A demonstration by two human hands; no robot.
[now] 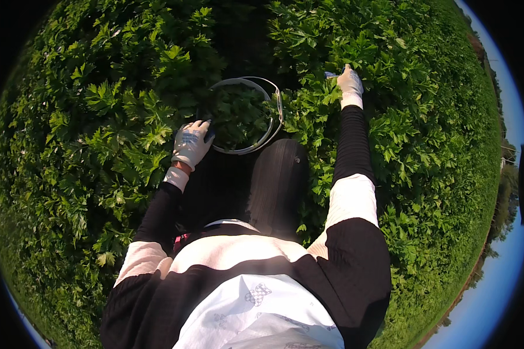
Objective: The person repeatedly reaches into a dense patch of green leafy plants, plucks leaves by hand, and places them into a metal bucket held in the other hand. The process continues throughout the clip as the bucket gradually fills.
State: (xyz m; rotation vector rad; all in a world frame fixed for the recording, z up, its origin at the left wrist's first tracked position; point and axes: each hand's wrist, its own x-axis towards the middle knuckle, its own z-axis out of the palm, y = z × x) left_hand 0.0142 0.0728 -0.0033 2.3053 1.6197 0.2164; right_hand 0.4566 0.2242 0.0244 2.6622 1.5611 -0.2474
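My left hand (193,139), in a pale work glove with blue palm coating, rests at the lower left edge of a round container (242,152) with a light rim and a raised hoop handle. Loose green leaves (240,113) lie inside it. Whether those fingers grip the rim is hard to tell. Over the plants at the upper right is my right hand (350,80), gloved the same way, among the lobed leaves (367,54). Its fingertips are partly hidden, so I cannot tell whether it grips a stem.
Dense leafy plants (91,144) grow on both sides of a dark, shaded furrow (244,39). My knee in dark trousers (281,183) is just below the container, close to its rim. Trees (504,205) and sky stand at the far right.
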